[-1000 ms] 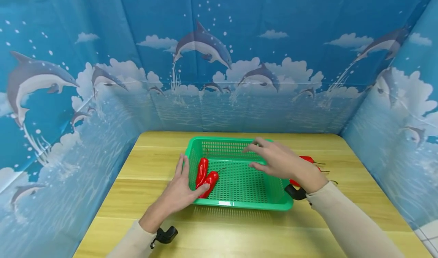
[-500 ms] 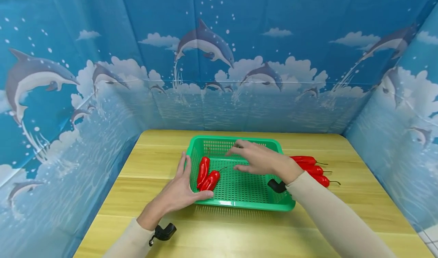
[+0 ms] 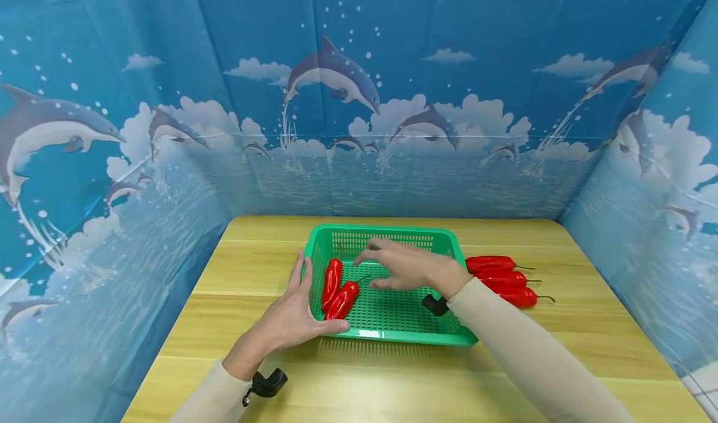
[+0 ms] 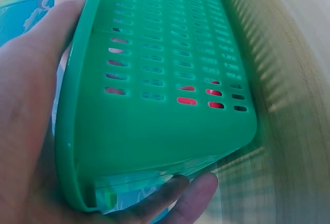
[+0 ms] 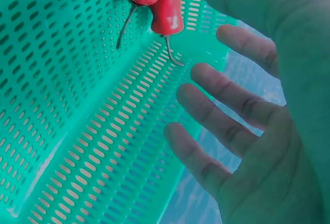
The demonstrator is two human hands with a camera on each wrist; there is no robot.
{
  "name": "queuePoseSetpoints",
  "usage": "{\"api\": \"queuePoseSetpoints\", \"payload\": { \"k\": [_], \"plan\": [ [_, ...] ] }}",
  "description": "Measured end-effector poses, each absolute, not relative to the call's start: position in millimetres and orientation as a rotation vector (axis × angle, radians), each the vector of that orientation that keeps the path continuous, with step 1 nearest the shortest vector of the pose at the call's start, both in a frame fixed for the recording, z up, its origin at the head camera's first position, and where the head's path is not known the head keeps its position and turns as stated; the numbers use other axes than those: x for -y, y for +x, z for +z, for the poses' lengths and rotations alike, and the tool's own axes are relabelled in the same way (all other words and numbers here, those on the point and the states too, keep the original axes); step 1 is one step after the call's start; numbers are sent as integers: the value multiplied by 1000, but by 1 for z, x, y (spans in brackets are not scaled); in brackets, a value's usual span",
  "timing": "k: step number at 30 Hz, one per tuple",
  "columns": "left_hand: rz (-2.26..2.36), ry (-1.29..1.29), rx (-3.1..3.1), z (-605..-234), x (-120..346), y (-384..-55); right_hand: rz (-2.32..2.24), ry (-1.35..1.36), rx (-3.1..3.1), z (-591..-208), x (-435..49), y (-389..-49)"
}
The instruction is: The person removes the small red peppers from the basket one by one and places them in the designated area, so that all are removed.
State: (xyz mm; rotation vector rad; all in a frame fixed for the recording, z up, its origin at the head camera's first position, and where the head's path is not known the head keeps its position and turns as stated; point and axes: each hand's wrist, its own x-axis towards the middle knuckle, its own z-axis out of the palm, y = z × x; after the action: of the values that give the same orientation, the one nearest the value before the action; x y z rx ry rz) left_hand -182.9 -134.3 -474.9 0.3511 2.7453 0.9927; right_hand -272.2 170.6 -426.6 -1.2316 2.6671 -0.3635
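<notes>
While your left hand (image 3: 288, 317) rests at the near left corner of the green basket (image 3: 387, 336), its thumb lies along the near rim and its straight fingers reach along the outside of the left wall. Your right hand (image 3: 401, 267) hangs over the basket, its fingers released, slightly bent and spread, as the right wrist view shows. Inside, at the left end, you have two red peppers: the farther pepper (image 3: 332, 281) lies against the nearer pepper (image 3: 344, 298), whose stem points toward your right hand. Both are apart from those fingertips. On the desk (image 3: 387, 389), just beside the basket's right wall, three more red peppers (image 3: 502, 278) lie in a row, stems pointing right, partly hidden by your right sleeve (image 3: 521, 339). Behind the desk hangs a blue dolphin-print backdrop (image 3: 359, 186).
</notes>
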Motion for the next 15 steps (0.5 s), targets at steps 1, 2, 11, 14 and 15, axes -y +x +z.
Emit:
{"api": "queuePoseSetpoints", "payload": {
  "k": [1,2,11,14,15],
  "plan": [
    [991,352,-2749,-475,134,-183,-363,-1232,-2662,-427,-168,-273],
    [990,353,-2753,-475,134,-183,-359,-1231,-2658,-429,-166,-274],
    [988,356,-2772,-476,133,-182,-345,-1230,-2601,-441,-148,-280],
    [994,350,-2770,-477,132,-180,-364,-1246,-2578,-445,-143,-281],
    [995,348,-2771,-477,132,-180,-362,-1254,-2575,-447,-142,-281]
  ]
}}
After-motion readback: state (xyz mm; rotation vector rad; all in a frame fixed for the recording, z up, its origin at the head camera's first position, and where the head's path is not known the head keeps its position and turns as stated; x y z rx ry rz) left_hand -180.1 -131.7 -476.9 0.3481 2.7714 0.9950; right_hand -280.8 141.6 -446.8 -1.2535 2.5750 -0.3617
